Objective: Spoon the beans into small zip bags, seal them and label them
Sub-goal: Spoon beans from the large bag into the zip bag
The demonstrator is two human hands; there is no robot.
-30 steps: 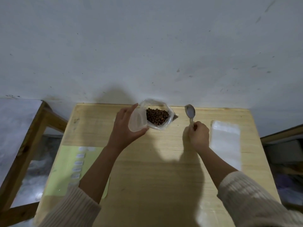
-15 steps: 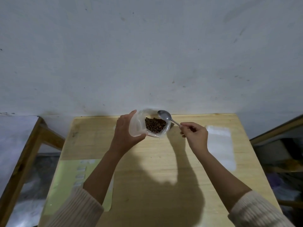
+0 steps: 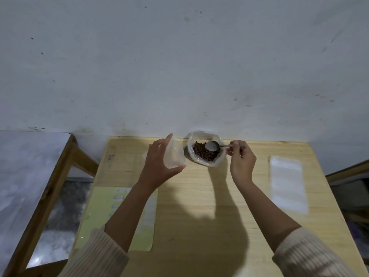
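Note:
An open plastic bag (image 3: 218, 158) of brown beans (image 3: 202, 153) stands at the far edge of the wooden table (image 3: 199, 196). My right hand (image 3: 241, 158) pinches the handle of a metal spoon (image 3: 212, 146), whose bowl lies on the beans inside the bag. Left of the bean bag, my left hand (image 3: 159, 162) holds a small clear zip bag (image 3: 173, 156) upright between thumb and fingers. A pile of flat empty zip bags (image 3: 287, 182) lies on the table's right side. A yellow-green label sheet (image 3: 119, 216) with white labels lies at the front left, partly under my left forearm.
A grey wall rises directly behind the table. A marble-topped side table (image 3: 30, 166) with a wooden frame stands to the left. Another wooden piece of furniture (image 3: 347, 170) shows at the right edge.
My right hand has swung the spoon left from beside the bean bag and lowered its bowl onto the beans. My left hand with the small zip bag has drawn slightly left of the bean bag.

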